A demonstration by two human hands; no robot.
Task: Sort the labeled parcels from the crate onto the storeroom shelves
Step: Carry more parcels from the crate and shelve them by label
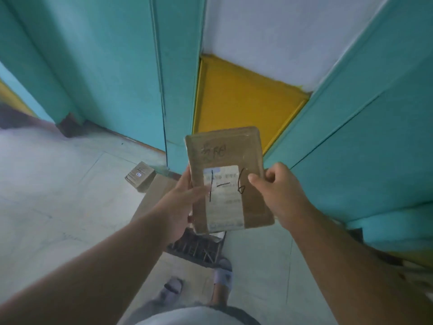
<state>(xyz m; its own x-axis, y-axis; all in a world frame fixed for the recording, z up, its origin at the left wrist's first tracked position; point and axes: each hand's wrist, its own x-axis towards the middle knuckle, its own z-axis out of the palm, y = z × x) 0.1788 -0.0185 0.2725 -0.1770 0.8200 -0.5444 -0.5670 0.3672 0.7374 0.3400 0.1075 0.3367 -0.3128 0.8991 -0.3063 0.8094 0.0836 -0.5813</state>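
Observation:
A flat brown cardboard parcel (228, 158) is held up in front of me with both hands. It bears a white label marked "1-6" in black pen and some handwriting above that. My left hand (180, 202) grips its left edge, thumb across the label. My right hand (276, 191) pinches its right edge, thumb on the front. Below the parcel a dark crate (199, 249) stands on the floor, partly hidden. A small brown parcel (140, 175) lies on the floor to the left, next to a larger flat cardboard box (159, 193).
Teal shelf panels (121, 66) rise on the left and on the right (363, 137). Between them is a yellow panel (241, 102) below a white wall. The floor is pale tile. My feet in sandals (222, 275) stand just behind the crate.

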